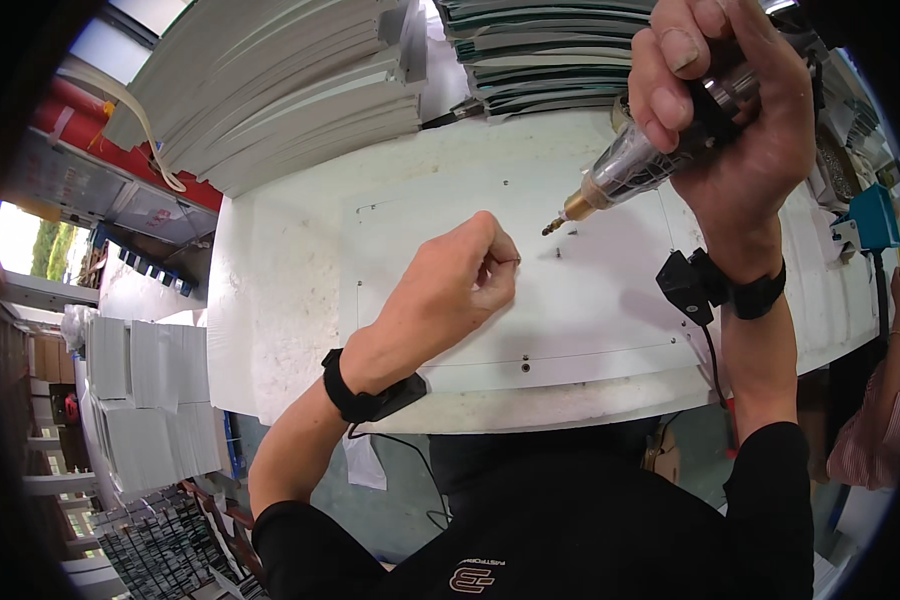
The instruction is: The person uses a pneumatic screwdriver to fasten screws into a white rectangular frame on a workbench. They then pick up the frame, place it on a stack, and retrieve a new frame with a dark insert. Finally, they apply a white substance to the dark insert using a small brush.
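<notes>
Screwdriver (625, 170) gripped in right hand (755, 140), bit (552, 228) angled over white panel (600, 310).
Left hand (440, 280) presses its fingertips together; any held item is hidden. Panel lies flat on table (270, 320). Loose screws (558, 253) near the bit appear not yet driven; dark edge spots (526, 367) are too small to confirm as finished.

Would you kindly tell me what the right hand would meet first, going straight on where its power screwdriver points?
In the picture, the right hand's power screwdriver lines up with the left hand's curled fingers, so probably those; depth is unclear, and the white panel beneath might come first.
</notes>
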`<state>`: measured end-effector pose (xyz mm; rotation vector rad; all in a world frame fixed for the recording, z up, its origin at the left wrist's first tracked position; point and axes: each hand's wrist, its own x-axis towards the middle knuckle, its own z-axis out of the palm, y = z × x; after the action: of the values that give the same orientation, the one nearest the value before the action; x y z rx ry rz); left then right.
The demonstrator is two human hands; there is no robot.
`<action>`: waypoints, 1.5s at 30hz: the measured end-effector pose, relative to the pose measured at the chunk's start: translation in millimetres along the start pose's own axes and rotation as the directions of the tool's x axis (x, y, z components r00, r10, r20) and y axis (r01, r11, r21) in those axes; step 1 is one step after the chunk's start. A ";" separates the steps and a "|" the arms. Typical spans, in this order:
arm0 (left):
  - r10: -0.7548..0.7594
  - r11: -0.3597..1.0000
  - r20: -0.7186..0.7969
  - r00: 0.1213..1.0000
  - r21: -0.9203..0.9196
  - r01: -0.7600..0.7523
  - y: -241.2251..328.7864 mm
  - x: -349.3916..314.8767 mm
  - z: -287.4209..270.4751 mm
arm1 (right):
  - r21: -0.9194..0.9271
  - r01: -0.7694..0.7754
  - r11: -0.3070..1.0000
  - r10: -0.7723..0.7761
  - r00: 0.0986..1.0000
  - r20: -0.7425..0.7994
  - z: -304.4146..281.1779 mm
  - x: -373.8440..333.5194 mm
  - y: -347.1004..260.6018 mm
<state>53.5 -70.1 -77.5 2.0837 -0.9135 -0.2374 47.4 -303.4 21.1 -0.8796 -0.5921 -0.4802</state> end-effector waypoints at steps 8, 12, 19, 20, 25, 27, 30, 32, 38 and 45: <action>-0.257 0.701 -0.118 0.959 -0.706 0.101 -27.3 -49.5 -13.5 | 0.119 -0.085 0.989 0.081 0.996 0.036 36.8 2.8 26.3; -0.262 0.673 -0.134 0.956 -0.735 0.081 -30.8 -55.7 -15.2 | 0.253 -0.138 0.957 0.135 0.990 0.033 41.0 3.0 47.6; -0.269 0.645 -0.127 0.955 -0.760 0.080 -36.4 -63.2 -19.9 | 0.178 -0.132 0.975 0.118 0.990 0.082 61.2 5.5 53.4; -0.272 0.647 -0.129 0.954 -0.758 0.082 -36.8 -63.9 -20.6 | 0.173 -0.121 0.977 0.109 0.991 0.079 62.3 5.2 56.0; -0.258 0.640 -0.130 0.958 -0.766 0.068 -39.6 -65.5 -21.6 | 0.218 -0.129 0.967 0.113 0.990 0.083 54.5 6.9 72.2; -0.265 0.631 -0.121 0.956 -0.772 0.077 -41.4 -66.9 -22.5 | 0.207 -0.128 0.970 0.107 0.988 0.110 54.0 8.8 75.3; -0.279 0.597 -0.097 0.955 -0.797 0.093 -44.1 -68.2 -24.4 | 0.234 -0.145 0.961 0.114 0.983 0.141 58.5 10.7 78.4; -0.285 0.568 -0.087 0.954 -0.817 0.096 -46.7 -69.2 -26.2 | 0.247 -0.183 0.952 0.149 0.978 0.148 64.1 12.1 81.9; -0.340 0.614 -0.208 0.917 -0.788 0.050 -51.0 -77.4 -32.6 | 0.191 -0.270 0.944 0.221 0.944 0.245 76.5 19.6 99.7; -0.342 0.859 -0.367 0.865 -0.494 0.130 -68.0 -71.9 -65.4 | -0.153 -0.276 0.949 0.310 0.908 0.283 118.4 36.5 112.1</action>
<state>67.4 46.1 -97.5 1.6969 -0.2727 -0.0845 109.9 -149.7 40.5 -1.1391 -0.7038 -0.1023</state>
